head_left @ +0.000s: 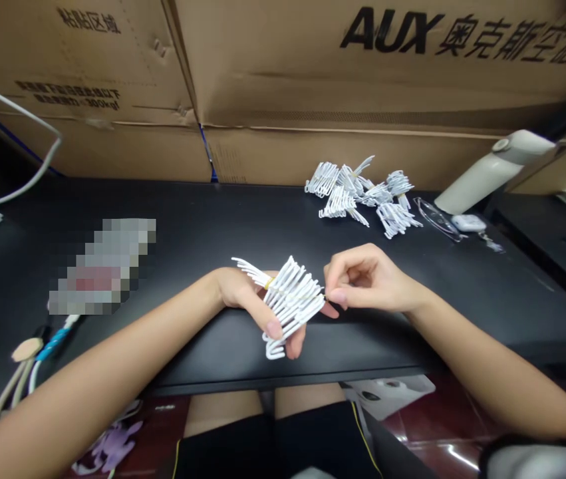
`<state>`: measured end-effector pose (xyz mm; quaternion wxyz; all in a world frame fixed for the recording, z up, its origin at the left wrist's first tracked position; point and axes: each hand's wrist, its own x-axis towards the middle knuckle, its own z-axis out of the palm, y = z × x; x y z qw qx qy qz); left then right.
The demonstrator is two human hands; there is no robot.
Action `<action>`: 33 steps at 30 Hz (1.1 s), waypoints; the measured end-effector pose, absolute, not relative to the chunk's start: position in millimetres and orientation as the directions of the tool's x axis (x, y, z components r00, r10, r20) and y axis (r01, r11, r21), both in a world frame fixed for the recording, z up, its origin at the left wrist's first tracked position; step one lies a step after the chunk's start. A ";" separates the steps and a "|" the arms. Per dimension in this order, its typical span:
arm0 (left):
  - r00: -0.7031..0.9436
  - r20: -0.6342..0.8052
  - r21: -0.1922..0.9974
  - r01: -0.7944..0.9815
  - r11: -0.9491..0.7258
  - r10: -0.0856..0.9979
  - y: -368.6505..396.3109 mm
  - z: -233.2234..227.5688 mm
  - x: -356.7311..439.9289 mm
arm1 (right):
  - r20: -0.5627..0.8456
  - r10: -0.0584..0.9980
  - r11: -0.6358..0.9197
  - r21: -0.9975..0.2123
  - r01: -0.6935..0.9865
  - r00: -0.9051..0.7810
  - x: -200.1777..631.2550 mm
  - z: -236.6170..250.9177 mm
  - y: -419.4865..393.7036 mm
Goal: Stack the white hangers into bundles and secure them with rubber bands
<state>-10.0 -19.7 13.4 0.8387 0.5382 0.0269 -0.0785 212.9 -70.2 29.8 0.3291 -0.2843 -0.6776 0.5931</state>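
Observation:
My left hand (pixel 257 303) is closed around a bundle of white hooks (pixel 292 303), thin rods with bent ends, above the table's front edge. A thin yellow tie (pixel 269 283) binds part of the bundle, and several straighter ends fan out to the left. At the bundle's right side, my right hand (pixel 365 283) pinches thumb against forefinger on what looks like the tie's thin end. Most of that end is hidden by the fingertips. Farther back on the table lie several similar hook bundles (pixel 340 201), heaped close together.
A white bottle (pixel 482 173) leans at the back right, near glasses (pixel 437 218) and a small white case (pixel 469 223). To the left are a blurred-out flat object (pixel 103 266) and cables (pixel 53 342). Cardboard boxes (pixel 273 80) stand behind the black table (pixel 203 226).

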 end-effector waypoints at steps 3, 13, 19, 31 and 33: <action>0.968 -0.155 0.907 0.218 0.359 -0.197 -21.0 14.9 -8.7 | 0.092 0.756 0.120 -0.993 0.000 -0.649 210.1 30.4 -73.9; 0.979 -0.158 0.915 0.194 0.354 -0.129 -22.7 15.6 -10.3 | 0.226 0.705 0.414 -0.900 0.132 -0.673 210.5 32.1 -76.4; 0.991 -0.125 0.948 0.133 0.291 -0.047 -22.8 14.5 -10.8 | 0.521 0.622 0.773 -0.525 0.356 -0.584 211.6 34.5 -81.9; 0.977 -0.175 0.983 0.167 0.076 0.122 -30.9 21.0 -3.7 | 0.467 0.797 0.584 -0.757 0.293 -0.383 210.5 27.4 -74.8; 0.965 -0.215 0.976 0.206 0.072 0.147 -32.1 22.9 -1.5 | 0.395 0.859 0.475 -0.852 0.219 -0.325 210.1 30.8 -75.3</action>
